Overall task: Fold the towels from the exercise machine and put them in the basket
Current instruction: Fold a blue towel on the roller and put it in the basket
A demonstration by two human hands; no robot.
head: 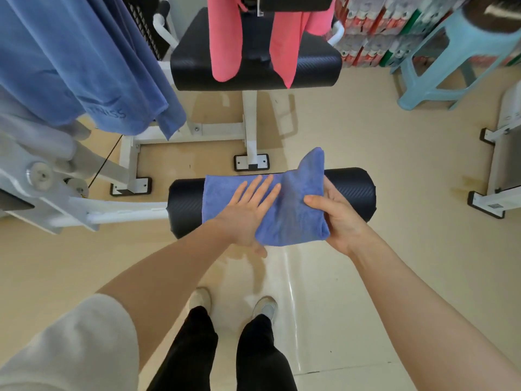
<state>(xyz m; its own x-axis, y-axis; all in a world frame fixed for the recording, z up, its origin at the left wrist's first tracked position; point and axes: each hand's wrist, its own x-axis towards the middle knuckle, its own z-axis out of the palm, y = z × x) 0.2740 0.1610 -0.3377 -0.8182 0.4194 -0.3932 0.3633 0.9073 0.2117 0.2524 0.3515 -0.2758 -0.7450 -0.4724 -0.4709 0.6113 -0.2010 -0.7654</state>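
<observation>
A small blue towel (225,190) lies over the black padded roller (352,190) of the exercise machine. My left hand (248,210) presses flat on the towel with straight, spread fingers. My right hand (335,213) grips the towel's right part, thumb on top, holding that flap over toward the left. A pink towel (225,38) hangs over the machine's black seat (253,74) farther back. A large blue towel (84,66) hangs at the upper left. No basket is in view.
The machine's white frame (251,131) and lever arm (121,213) stand to the left and behind the roller. A light blue plastic stool (439,60) is at the upper right, with stacked bottle packs (375,29) behind it. Another white machine base (501,176) sits at the right edge.
</observation>
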